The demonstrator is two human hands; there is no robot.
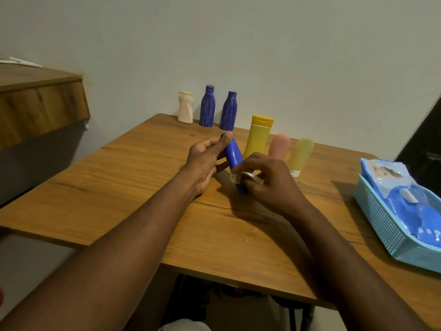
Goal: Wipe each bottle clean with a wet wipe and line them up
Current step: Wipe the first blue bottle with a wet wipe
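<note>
Carefully, a left hand (205, 161) grips a blue bottle (233, 155) by its upper end, tilted over the wooden table (143, 187), so the right hand (269, 185), fingers curled on a white wet wipe (248, 176), can rub its base.

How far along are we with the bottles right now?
Six bottles already stand in a row along the wall, from the white bottle to the pale yellow tube; whether each was wiped I cannot tell. In hand: left hand holds the blue bottle, right hand presses a wipe to it. Left: stand it in the row.
</note>
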